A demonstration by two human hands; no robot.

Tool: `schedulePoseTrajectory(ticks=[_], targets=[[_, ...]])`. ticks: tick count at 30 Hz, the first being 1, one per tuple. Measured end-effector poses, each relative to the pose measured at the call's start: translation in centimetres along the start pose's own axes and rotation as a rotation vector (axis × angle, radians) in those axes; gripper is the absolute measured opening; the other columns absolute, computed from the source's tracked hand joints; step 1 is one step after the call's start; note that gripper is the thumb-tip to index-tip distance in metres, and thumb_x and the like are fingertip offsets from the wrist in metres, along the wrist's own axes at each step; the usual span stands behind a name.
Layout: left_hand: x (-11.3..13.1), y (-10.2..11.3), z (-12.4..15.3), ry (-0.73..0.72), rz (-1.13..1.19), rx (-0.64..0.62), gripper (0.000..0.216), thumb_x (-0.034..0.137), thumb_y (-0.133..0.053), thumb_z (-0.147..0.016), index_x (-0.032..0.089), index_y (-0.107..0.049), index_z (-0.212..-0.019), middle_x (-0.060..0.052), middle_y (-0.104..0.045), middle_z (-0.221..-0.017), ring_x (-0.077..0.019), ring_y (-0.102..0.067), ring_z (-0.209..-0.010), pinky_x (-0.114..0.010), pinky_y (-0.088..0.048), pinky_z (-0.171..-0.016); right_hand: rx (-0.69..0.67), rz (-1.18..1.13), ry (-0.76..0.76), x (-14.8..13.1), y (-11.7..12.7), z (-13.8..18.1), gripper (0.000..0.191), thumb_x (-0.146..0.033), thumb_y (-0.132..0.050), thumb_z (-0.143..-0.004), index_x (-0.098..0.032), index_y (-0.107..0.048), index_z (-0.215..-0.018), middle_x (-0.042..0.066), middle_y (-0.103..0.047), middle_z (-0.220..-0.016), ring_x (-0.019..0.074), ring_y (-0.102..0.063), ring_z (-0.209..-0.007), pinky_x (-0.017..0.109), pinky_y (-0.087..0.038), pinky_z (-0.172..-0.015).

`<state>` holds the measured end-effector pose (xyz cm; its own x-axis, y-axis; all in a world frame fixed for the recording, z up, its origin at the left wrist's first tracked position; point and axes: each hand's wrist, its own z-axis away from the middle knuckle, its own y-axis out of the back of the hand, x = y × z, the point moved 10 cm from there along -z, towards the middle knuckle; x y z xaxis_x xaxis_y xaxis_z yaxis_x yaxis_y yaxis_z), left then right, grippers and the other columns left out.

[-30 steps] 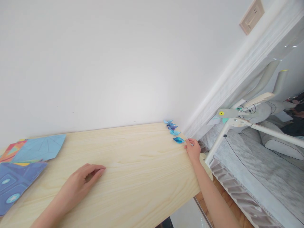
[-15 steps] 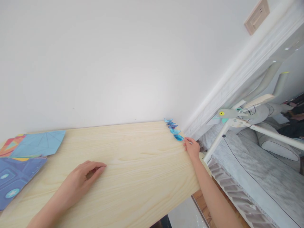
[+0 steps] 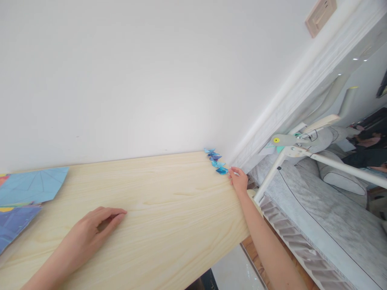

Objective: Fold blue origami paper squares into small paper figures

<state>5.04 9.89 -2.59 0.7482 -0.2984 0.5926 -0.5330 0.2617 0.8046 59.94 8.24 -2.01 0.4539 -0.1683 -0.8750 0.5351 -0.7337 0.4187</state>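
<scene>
My right hand point(image 3: 240, 181) reaches to the far right corner of the light wooden table point(image 3: 169, 209). Its fingertips are pressed together against the nearest of several small blue folded paper figures point(image 3: 221, 170), which stand in a row point(image 3: 213, 157) along the table's right edge by the wall. My left hand point(image 3: 90, 231) rests palm down on the tabletop at the lower left, fingers loosely curled, with nothing visible in it.
Blue and multicoloured paper sheets point(image 3: 32, 187) lie at the table's left end. A white wall runs behind the table. To the right stand a white rail frame point(image 3: 269, 177), a grey plush toy point(image 3: 284, 141) and a grey bed point(image 3: 326, 209).
My right hand has slid the nearest blue figure a little toward the wall, closing the gap to the row. The view has shifted, moving the paper sheets further left. My left hand stays put.
</scene>
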Motion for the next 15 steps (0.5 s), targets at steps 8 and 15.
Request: schedulePoseTrajectory(ticks=[8,15], targets=[[0.3,0.1,-0.1,0.005,-0.004,-0.006,0.033,0.054,-0.046,-0.081,0.030,-0.061,-0.098,0.001,-0.065,-0.101,-0.0214,-0.059,-0.095,-0.030,-0.047,-0.082,0.011,0.023,0.020,-0.8,0.0,0.7,0.049,-0.050,-0.054,-0.070,-0.017,-0.058,-0.107,0.011,-0.062,-0.109,0.0130,-0.058,-0.058,0.020,-0.037,-0.038],[0.3,0.1,-0.3,-0.025,0.007,0.004,0.031,0.050,-0.047,-0.081,0.028,-0.062,-0.097,-0.001,-0.065,-0.100,-0.0210,-0.059,-0.093,-0.029,-0.047,-0.081,0.089,0.082,0.079,-2.8,1.5,2.1,0.050,-0.051,-0.056,-0.068,-0.015,-0.056,-0.103,0.011,-0.061,-0.103,0.0094,-0.053,-0.055,0.024,-0.042,-0.056]])
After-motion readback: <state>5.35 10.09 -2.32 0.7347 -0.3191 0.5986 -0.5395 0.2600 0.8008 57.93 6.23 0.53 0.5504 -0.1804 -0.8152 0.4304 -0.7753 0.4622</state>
